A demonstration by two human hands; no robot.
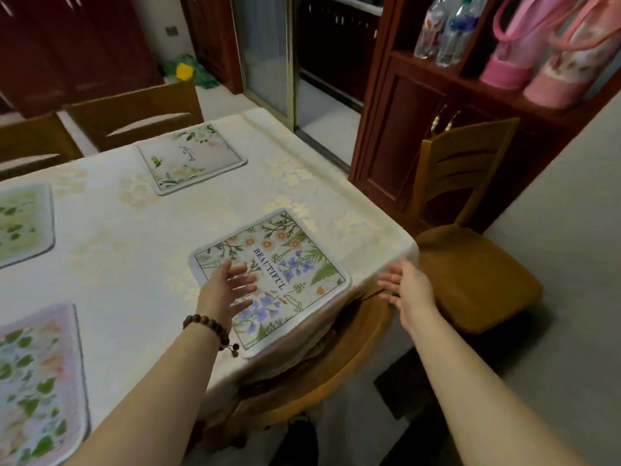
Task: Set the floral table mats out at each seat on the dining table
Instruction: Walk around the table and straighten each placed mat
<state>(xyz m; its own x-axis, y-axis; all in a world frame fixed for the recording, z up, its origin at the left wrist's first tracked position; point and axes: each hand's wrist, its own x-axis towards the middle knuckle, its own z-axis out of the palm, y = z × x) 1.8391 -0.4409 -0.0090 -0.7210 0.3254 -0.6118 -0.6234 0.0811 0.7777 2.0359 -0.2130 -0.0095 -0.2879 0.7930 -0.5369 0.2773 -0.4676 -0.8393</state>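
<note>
**Four mats down, corner one being settled**

Four floral mats lie on the dining table (111, 237). The nearest mat (289, 264) sits at the table's near right corner, skewed to the edge. The left hand (223, 290) hovers over it, fingers spread wide, holding nothing; the right hand (408, 290), also spread and empty, is just off the table's edge. Likely only straightening remains.

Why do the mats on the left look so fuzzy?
Head view: wide-angle stretch and blur soften the edges, so the left mats smear, while the BEAUTIFUL mat near centre reads sharply; the lighting is dim and warm, with no glare.
</note>
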